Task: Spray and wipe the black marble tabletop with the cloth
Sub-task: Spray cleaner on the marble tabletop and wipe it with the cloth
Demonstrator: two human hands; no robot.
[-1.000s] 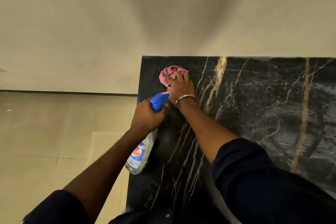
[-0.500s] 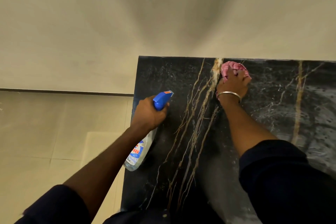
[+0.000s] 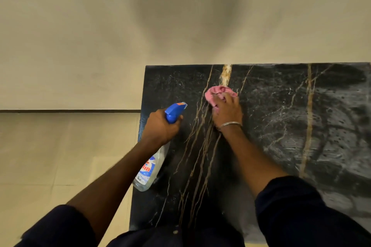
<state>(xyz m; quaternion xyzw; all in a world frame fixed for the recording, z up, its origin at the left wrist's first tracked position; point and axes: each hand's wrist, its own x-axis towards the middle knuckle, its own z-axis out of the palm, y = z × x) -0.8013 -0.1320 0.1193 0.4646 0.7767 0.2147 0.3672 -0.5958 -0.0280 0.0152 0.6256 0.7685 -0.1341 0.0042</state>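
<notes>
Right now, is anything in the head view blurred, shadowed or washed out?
Head view: a broad soft shadow darkens the wall; the tabletop shows streaky grey sheen at right, no hard glare; cloth and right hand are slightly soft.

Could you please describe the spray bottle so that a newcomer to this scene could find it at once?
Start at the black marble tabletop with gold veins, set against the pale wall. At its left edge, the left hand grips a clear spray bottle by the neck. Its blue trigger head and label set it apart from the pink cloth under the right hand.
</notes>
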